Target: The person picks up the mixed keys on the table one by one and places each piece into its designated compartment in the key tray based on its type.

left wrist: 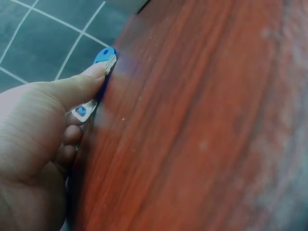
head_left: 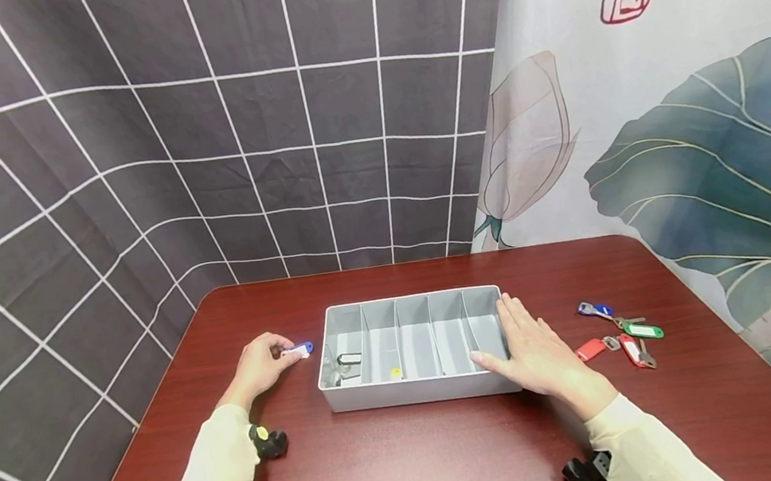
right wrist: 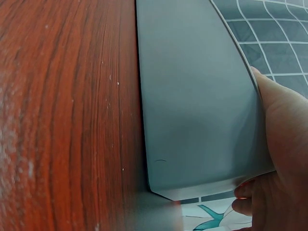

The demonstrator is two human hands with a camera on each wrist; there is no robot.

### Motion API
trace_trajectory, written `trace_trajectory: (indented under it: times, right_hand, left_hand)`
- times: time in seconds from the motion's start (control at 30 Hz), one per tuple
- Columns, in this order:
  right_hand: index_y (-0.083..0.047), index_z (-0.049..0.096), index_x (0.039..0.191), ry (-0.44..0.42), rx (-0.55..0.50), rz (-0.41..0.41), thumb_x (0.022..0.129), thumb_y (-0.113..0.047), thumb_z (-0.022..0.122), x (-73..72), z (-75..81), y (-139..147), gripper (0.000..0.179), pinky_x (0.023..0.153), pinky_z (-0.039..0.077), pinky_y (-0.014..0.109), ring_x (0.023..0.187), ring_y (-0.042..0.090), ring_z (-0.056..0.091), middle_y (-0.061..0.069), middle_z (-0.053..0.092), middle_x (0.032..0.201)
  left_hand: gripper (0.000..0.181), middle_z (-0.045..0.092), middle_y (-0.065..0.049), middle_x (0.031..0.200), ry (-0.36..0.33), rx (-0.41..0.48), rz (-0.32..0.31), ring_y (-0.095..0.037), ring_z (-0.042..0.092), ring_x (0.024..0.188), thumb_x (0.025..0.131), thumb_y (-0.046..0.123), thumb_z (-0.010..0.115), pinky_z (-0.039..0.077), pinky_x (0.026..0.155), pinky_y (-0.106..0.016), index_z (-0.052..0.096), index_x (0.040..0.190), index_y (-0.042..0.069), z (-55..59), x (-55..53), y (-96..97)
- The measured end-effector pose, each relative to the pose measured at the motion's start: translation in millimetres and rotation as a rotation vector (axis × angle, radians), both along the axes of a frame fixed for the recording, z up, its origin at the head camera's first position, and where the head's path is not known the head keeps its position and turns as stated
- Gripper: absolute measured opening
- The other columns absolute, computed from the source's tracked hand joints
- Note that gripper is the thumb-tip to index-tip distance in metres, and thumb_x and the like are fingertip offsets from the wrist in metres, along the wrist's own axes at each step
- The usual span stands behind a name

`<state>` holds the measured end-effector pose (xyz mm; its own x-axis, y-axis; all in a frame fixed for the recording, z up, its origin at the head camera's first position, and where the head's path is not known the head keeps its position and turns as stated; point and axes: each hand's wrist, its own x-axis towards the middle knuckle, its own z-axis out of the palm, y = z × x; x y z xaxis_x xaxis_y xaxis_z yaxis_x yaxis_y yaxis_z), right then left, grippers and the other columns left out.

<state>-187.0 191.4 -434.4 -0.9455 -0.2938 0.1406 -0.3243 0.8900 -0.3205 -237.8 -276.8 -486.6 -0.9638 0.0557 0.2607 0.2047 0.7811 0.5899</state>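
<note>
My left hand (head_left: 260, 368) pinches a blue key tag (head_left: 305, 347) with a metal key, left of the grey divided tray (head_left: 418, 391). In the left wrist view, my thumb presses the key (left wrist: 110, 63) against the blue tag. The lower fingers curl beneath. My right hand (head_left: 536, 346) rests on the tray's right front corner. Its fingers lie along the right side, and its thumb reaches over the front rim. Black-framed tags (head_left: 350, 359) and partly hidden keys lie in the leftmost compartment. A bit of a yellow tag (head_left: 396, 372) shows in the second.
Right of the tray on the dark red table (head_left: 427, 460) lie several keys with tags: a blue tag (head_left: 603, 310), a green tag (head_left: 644, 331) and two red ones, one being the red tag (head_left: 590, 349). Behind the table hangs a grey gridded curtain (head_left: 348, 173).
</note>
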Motion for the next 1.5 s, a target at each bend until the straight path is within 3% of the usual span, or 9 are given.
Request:
trace_trajectory:
  times: [0.43, 0.77, 1.27, 1.5]
  right_hand:
    - [0.003, 0.016, 0.152, 0.001, -0.004, 0.001, 0.079, -0.082, 0.043, 1.5, -0.1, 1.1, 0.115, 0.106, 0.025, 0.063, 0.143, 0.037, 0.018, 0.021, 0.017, 0.157]
    - [0.002, 0.016, 0.152, -0.001, -0.011, 0.0, 0.078, -0.081, 0.044, 1.4, -0.6, 1.3, 0.115, 0.105, 0.026, 0.063, 0.143, 0.038, 0.019, 0.022, 0.018, 0.156]
    - [0.002, 0.015, 0.152, -0.003, -0.013, 0.003, 0.079, -0.081, 0.044, 1.9, 1.6, 0.2, 0.114, 0.106, 0.025, 0.063, 0.143, 0.038, 0.018, 0.021, 0.016, 0.157]
    - [0.003, 0.016, 0.152, -0.004, -0.013, 0.001, 0.079, -0.081, 0.044, 2.5, 1.9, -0.4, 0.114, 0.106, 0.025, 0.064, 0.143, 0.038, 0.017, 0.022, 0.017, 0.157]
  left_hand:
    - [0.014, 0.063, 0.007, 0.067, -0.002, 0.025, -0.07, -0.01, 0.053, 0.062, 0.076, 0.016, 0.082, 0.043, 0.059, -0.029, 0.07, 0.08, 0.011, 1.8, 6.9, -2.0]
    - [0.013, 0.067, 0.006, 0.072, 0.014, -0.011, -0.032, -0.01, 0.06, 0.068, 0.075, 0.02, 0.083, 0.048, 0.066, -0.034, 0.073, 0.079, 0.013, 1.5, 10.1, -1.2]
    - [0.014, 0.068, 0.009, 0.07, 0.088, -0.022, -0.021, -0.008, 0.06, 0.065, 0.074, 0.025, 0.084, 0.047, 0.063, -0.031, 0.076, 0.079, 0.015, 5.0, 11.5, -1.7]
    - [0.014, 0.068, 0.009, 0.071, 0.073, -0.01, -0.006, -0.009, 0.06, 0.066, 0.073, 0.025, 0.084, 0.048, 0.064, -0.032, 0.076, 0.079, 0.016, 6.8, 14.9, 0.4]
